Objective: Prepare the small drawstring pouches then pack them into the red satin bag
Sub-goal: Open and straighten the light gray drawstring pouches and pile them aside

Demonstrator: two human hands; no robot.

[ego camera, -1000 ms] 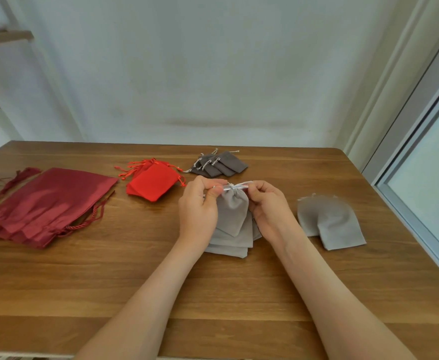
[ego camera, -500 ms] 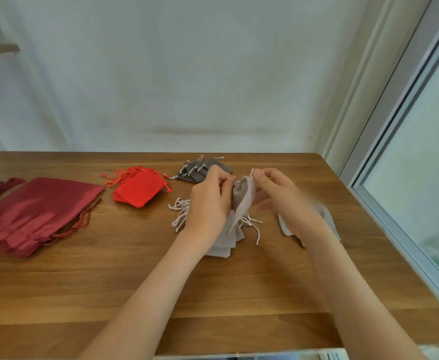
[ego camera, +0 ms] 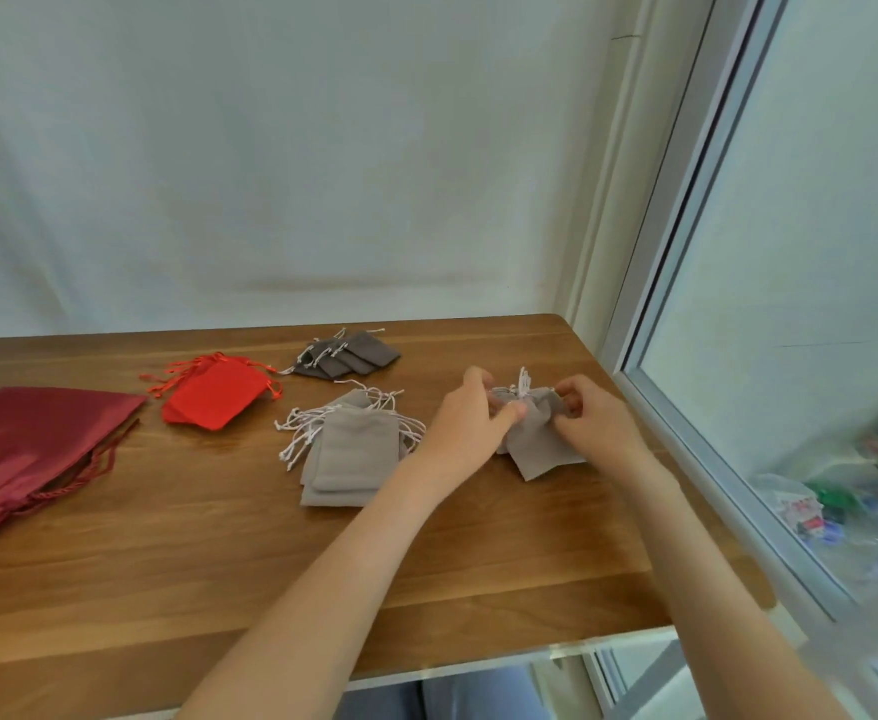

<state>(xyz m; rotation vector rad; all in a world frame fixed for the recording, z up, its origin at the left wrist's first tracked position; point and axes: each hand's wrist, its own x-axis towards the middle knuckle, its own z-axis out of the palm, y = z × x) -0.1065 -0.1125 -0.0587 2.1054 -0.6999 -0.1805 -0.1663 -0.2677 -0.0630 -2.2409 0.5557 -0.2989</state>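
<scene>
Left hand [ego camera: 470, 418] and right hand [ego camera: 595, 423] both pinching gathered neck of small light-grey velvet drawstring pouch [ego camera: 540, 446], each grip closing tight on cloth. Pouch body lying on brown wooden tabletop [ego camera: 166, 553], just below grips. Stack of matching light-grey pouches [ego camera: 353, 449] sitting just left of left grip. Dark-grey pouches [ego camera: 356, 353] and bright-red pouches [ego camera: 213, 400] lying farther left. Dark-red satin bag [ego camera: 26, 449] lying well left.

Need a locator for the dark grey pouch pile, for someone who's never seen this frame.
Start at the wooden table and follow its far edge, by the wall. Just right of the bright red pouches lies a small fanned pile, the dark grey pouches. They are the only charcoal ones; the light grey stack in front is paler.
</scene>
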